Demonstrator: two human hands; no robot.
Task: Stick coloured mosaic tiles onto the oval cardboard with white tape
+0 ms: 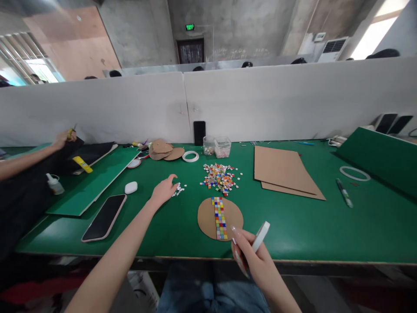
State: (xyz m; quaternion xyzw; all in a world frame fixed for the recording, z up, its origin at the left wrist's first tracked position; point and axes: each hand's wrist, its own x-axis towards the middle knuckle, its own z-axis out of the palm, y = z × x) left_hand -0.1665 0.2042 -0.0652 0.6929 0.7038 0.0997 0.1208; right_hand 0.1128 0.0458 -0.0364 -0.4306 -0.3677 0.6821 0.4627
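Two hands work well apart over a green bench (293,239): the left hand (164,190), thumb and fingers parted, is beside a scatter of white chips (178,190), while the right hand (250,252) grips a white item (261,236), its full shape hidden by the fingers. Between them, near the bench's front edge, lies a brown cardboard disc (205,219), flat, plain and nearly round. Across its middle runs a strip (220,217) of small square tiles, glossy and closely set in rows, mixing yellow, blue, white, red, orange, green and pink. The strip's long axis points from the wearer toward the far side, its near end leaning slightly right; the far end juts a little left. The disc itself shows no clear long axis. Right fingertips overlap its near right edge in this view; whether they touch cannot be told. Just beyond sits a loose pile (221,177) of similar multicoloured tiles.
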